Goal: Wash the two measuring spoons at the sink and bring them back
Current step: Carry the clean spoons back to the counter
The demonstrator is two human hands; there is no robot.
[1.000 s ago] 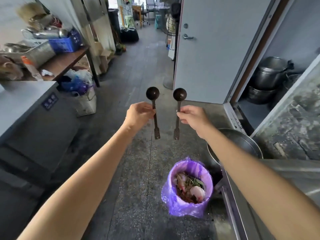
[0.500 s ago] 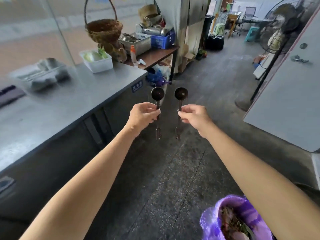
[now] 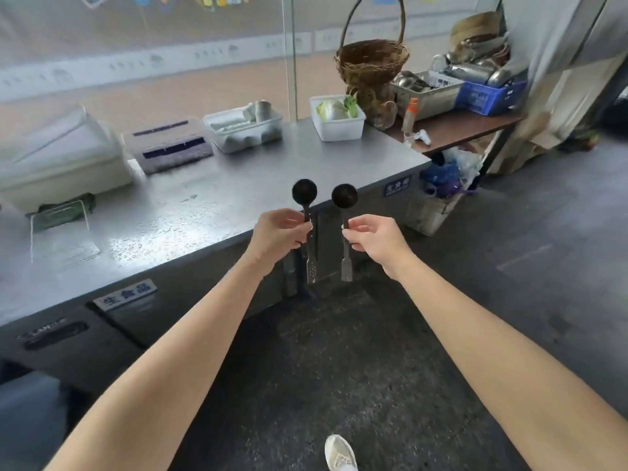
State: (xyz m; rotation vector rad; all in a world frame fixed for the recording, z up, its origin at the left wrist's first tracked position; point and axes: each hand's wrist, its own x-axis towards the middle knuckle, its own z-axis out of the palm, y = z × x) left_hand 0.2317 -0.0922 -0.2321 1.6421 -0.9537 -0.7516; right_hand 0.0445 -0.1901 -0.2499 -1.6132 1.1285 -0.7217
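Two dark measuring spoons with round bowls and flat metal handles stand upright in front of me, bowls up. My left hand (image 3: 280,232) pinches the handle of the left spoon (image 3: 304,192). My right hand (image 3: 372,237) pinches the handle of the right spoon (image 3: 344,196). Both spoons hang in the air just over the front edge of a steel counter (image 3: 210,212). The handle ends point down toward the floor. No sink is in view.
On the counter stand a white tub (image 3: 57,164), lidded clear boxes (image 3: 168,149), and a white tray of cabbage (image 3: 338,119). A wicker basket (image 3: 372,61), steel tray and blue crate (image 3: 489,96) sit on a brown table at right. Dark floor lies below; my shoe (image 3: 339,453) shows.
The view has swung left: the door, purple-lined bin and hallway are gone, and the steel counter now fills the left. Both hands still hold the spoons upright in the same pose.
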